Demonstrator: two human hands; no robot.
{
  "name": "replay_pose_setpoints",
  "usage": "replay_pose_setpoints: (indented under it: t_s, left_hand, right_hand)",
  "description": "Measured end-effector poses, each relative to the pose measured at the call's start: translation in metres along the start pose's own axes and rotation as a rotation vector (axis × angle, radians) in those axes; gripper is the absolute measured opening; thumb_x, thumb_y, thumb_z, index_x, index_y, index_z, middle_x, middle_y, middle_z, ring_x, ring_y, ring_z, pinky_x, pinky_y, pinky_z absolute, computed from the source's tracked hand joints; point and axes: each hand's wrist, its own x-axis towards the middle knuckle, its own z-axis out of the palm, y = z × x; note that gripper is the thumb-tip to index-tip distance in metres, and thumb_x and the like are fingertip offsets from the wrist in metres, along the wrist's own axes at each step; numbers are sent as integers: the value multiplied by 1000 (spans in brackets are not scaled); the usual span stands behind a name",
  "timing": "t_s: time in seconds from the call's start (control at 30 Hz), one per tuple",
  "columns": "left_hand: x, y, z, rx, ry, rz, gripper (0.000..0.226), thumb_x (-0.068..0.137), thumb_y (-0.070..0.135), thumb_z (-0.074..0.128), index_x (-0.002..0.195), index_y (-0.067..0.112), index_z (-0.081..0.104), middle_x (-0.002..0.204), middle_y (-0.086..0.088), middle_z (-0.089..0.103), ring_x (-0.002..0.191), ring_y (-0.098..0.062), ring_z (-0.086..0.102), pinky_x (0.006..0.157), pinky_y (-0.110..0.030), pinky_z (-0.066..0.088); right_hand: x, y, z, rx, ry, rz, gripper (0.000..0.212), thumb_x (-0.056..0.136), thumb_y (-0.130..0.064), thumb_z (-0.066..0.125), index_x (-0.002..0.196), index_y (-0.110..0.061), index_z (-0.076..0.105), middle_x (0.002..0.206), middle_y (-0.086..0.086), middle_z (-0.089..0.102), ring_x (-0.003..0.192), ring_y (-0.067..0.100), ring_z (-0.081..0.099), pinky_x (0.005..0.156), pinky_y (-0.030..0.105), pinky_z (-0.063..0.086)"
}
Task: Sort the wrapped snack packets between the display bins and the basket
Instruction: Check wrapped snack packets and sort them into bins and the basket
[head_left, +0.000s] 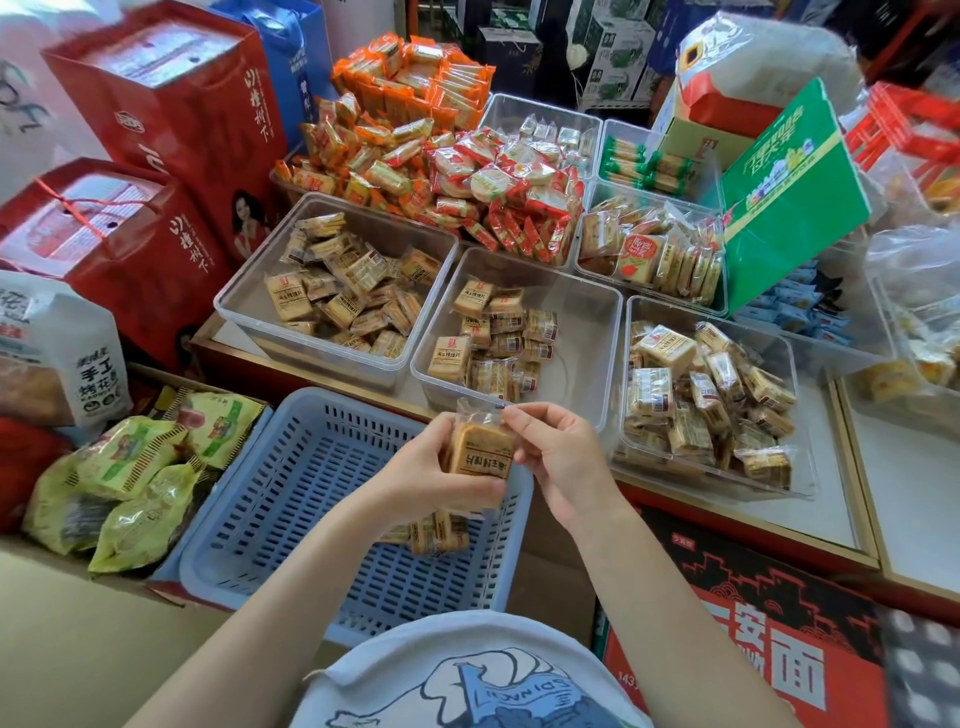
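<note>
A tan wrapped snack packet (480, 449) is held over the blue slotted basket (291, 499). My left hand (434, 475) grips its lower left side, and my right hand (558, 454) pinches its upper right edge. Two or three similar packets (431, 532) lie in the basket, partly hidden under my left hand. Just beyond stands a clear display bin (587, 332) with several tan packets. Another clear bin (249, 306) with the same kind sits to its left. A third (631, 322) on the right holds paler packets.
Heaps of orange and red packets (415, 150) fill the bins behind. Red gift boxes (171, 135) stand at the left, green bags (130, 483) in a carton beside the basket. A green carton (784, 202) leans at the right. A red box (753, 639) lies by my right forearm.
</note>
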Motion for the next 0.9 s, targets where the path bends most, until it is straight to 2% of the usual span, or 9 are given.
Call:
replay_pose_setpoints:
  t_s: [0.07,0.17,0.27,0.37,0.43,0.5,0.73,0.83,0.9]
  left_hand:
    - [0,2,1,-18,37,-24,59,75,47,86,124,33,55,113,2,71,95,-8,73,76,-28,62]
    - [3,0,-2,-288,141,-131,64,81,53,78,131,20,55,117,-8,70,97,-20,74,80,-41,63]
    - [12,-1,-13,-514,260,-247,67,82,53,77,130,13,53,118,-19,69,95,-37,74,79,-57,62]
    - [15,4,-21,-535,196,-283,82,72,59,77,132,8,54,117,-23,70,89,-40,74,61,-42,59]
    - [13,7,-24,-518,134,-266,63,87,50,72,131,7,57,112,-21,72,84,-34,74,58,-36,56]
    - [12,6,-29,-522,57,-234,52,94,42,68,131,7,58,112,-20,73,86,-33,74,63,-36,57]
    - [5,12,-48,-559,45,-81,68,78,38,85,133,12,54,117,-13,74,99,-34,74,71,-39,62]
    - [4,9,-58,-555,10,-70,60,82,37,77,132,11,57,115,-13,75,101,-36,74,82,-48,60]
    - [2,8,-65,-569,-38,-100,55,86,36,70,132,10,58,115,-14,75,96,-35,74,78,-45,61]
  right_hand:
    - [3,1,3,25,24,-35,3,94,-8,68,94,-8,66,80,5,67,56,10,55,62,24,53]
    - [10,3,2,-90,29,-78,24,92,-19,75,108,-12,58,90,4,64,70,11,63,76,34,57]
    - [8,7,5,-390,-77,-57,31,88,-31,80,108,-17,61,91,1,65,76,11,61,67,26,49]
    - [3,20,14,-478,-106,-66,21,87,-29,81,99,-20,66,85,-5,68,75,6,61,66,21,47]
    - [3,23,20,-453,-53,-109,12,91,-24,77,94,-19,67,80,-5,69,69,4,61,64,21,48]
    - [5,21,24,-431,-9,-139,9,94,-24,74,90,-17,69,75,-5,70,65,5,60,65,24,49]
    - [7,17,46,-287,64,-89,22,96,-32,68,101,-10,67,72,-2,68,55,9,54,54,22,44]
    - [8,21,60,-284,83,-68,37,94,-41,68,100,-4,67,71,1,62,53,9,48,49,20,40]
    - [8,22,65,-285,82,-83,32,95,-38,69,97,-6,69,69,-1,61,52,8,47,48,19,39]
